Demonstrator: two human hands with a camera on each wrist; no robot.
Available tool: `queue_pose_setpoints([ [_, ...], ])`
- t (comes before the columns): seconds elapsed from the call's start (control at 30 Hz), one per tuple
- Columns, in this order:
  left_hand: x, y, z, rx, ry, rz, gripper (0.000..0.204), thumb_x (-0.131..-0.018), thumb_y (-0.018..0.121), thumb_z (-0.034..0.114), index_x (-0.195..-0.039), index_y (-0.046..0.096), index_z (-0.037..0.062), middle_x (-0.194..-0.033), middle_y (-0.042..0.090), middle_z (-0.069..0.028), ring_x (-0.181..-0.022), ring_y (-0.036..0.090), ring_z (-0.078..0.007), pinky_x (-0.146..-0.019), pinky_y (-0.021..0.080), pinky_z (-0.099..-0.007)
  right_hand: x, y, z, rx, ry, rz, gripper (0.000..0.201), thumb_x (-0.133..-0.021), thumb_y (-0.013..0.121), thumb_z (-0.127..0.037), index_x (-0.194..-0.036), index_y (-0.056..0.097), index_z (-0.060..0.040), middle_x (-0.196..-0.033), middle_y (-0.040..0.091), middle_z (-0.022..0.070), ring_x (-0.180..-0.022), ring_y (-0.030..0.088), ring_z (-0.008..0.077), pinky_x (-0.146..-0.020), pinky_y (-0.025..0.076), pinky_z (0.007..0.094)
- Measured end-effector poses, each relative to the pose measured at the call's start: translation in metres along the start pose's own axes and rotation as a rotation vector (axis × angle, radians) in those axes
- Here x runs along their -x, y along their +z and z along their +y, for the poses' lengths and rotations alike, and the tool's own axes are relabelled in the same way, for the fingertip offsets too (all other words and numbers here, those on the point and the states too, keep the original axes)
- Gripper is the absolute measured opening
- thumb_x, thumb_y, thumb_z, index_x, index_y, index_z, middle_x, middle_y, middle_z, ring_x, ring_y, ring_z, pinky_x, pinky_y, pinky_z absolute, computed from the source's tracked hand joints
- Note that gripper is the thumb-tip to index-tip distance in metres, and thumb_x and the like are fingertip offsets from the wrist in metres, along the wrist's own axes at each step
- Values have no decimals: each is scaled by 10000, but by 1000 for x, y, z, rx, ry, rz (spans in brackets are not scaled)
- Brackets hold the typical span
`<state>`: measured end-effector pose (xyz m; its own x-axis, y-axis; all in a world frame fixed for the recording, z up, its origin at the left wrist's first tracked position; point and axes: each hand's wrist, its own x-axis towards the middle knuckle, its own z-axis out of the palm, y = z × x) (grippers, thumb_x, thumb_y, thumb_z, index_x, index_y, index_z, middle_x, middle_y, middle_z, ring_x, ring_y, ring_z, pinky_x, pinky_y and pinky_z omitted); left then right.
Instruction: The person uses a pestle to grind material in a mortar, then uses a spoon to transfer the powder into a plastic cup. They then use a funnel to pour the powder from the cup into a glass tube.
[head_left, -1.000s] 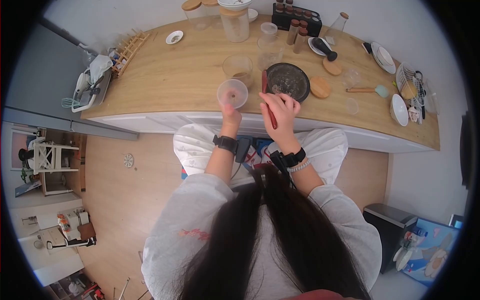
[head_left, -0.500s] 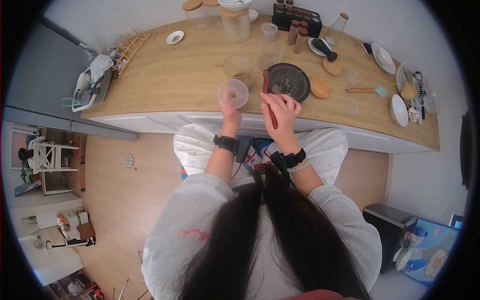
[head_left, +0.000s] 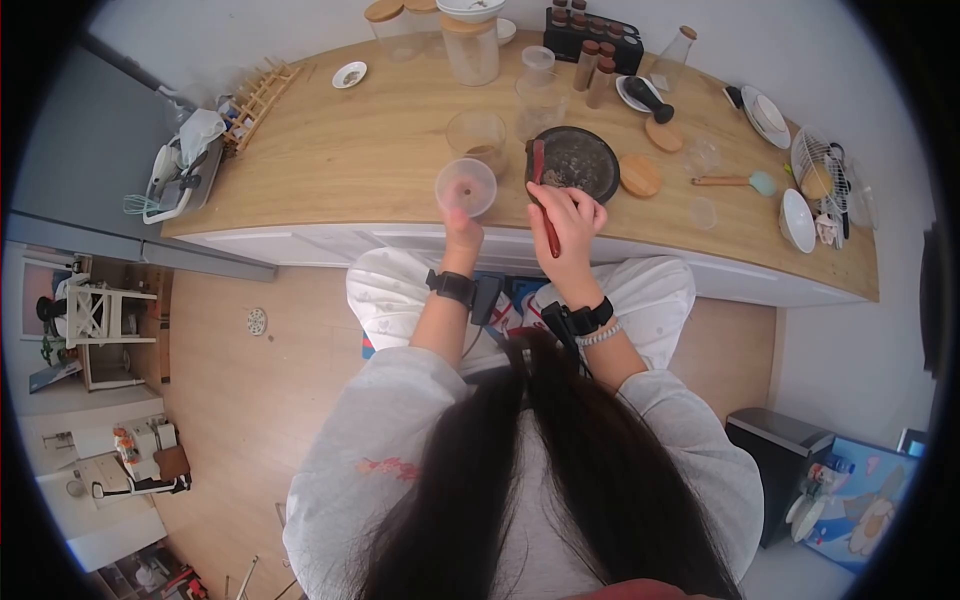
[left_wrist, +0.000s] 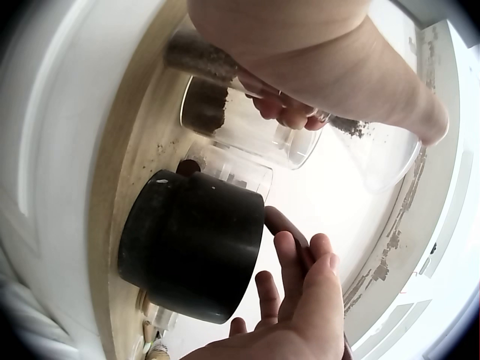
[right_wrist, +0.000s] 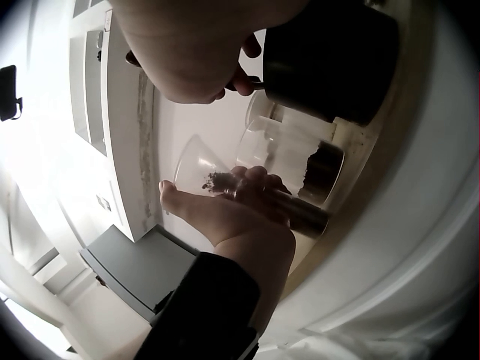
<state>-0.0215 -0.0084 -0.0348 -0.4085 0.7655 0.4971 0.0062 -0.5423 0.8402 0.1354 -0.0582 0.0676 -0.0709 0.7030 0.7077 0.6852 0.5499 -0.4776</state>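
Note:
My left hand [head_left: 462, 235] grips a glass tube [right_wrist: 304, 215] partly filled with dark grounds, and a clear plastic funnel [head_left: 465, 178] sits in its mouth. Dark crumbs lie in the funnel's neck in the right wrist view. In my right hand [head_left: 570, 228] is a slim reddish-brown spoon [head_left: 538, 158], pinched by its handle. Its far end overlaps the left rim of a black mortar [head_left: 590, 160] that has dark crumbs inside. Just behind the funnel stands a glass cup [head_left: 465, 133], its bottom covered with dark powder in both wrist views.
Right of the mortar lies a round wooden lid [head_left: 640, 174]; a black pestle [head_left: 650, 98] rests on a white dish behind it. Corked tubes [head_left: 602, 80] stand near a black rack [head_left: 600, 42]. A spatula [head_left: 725, 181] and a white bowl [head_left: 797, 220] lie farther right on the counter.
My right hand has shifted slightly right, bringing the spoon's far end over the mortar's left rim. The left hand, tube and funnel stay in place.

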Motion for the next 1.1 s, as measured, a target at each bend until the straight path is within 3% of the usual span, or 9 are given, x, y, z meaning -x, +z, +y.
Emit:
queue_pose_setpoints([
  [0.5,0,0,0,17,0,-10,733,-776,336,678,-919,543,-11,-898,543,-94,-877,499,-200,-797,378,-319,0,-3,-1,1,-2,-67,259,-788,613,-178,-1042,606,-125,-989,619,6,-951,479,205,-908,212,410],
  [0.7,0,0,-2,-10,24,-3,724,-787,333,665,-926,544,-14,-894,546,-92,-882,500,-204,-799,379,-320,-10,-16,19,-94,85,84,232,-803,601,-166,-1025,612,-100,-906,633,-6,-910,491,183,-899,220,379],
  [0.73,1,-1,-5,-14,23,1,723,-788,332,663,-927,545,-14,-894,547,-91,-882,500,-205,-799,379,-319,-17,-19,20,-34,63,145,176,-815,598,-173,-965,629,-85,-856,633,-1,-823,512,178,-837,303,337],
  [0.83,4,-10,-15,1,-35,-94,767,-781,331,686,-1075,518,2,-1074,512,-67,-1039,456,-190,-918,339,-322,-25,-14,45,-406,288,163,160,-838,591,-202,-897,640,-62,-792,632,30,-743,523,165,-722,377,281],
  [0.87,3,-7,-11,-3,-15,-56,748,-783,335,678,-1024,530,-3,-1014,525,-74,-985,471,-195,-876,353,-321,-33,-10,50,-461,286,226,241,-871,560,-253,-844,635,-26,-682,595,36,-648,512,130,-600,394,241],
  [0.97,-1,0,-2,-7,29,9,722,-782,348,664,-923,555,-13,-892,552,-89,-878,499,-204,-791,383,-319,-51,-11,61,-548,509,73,314,-893,526,-297,-835,625,-5,-598,534,15,-599,486,90,-570,386,232],
  [1.1,-2,1,1,11,17,-2,728,-768,367,673,-925,557,-13,-892,551,-86,-878,498,-200,-784,385,-318,-71,4,80,-595,544,-11,377,-899,511,-342,-776,610,1,-565,500,-1,-533,462,68,-511,365,218],
])
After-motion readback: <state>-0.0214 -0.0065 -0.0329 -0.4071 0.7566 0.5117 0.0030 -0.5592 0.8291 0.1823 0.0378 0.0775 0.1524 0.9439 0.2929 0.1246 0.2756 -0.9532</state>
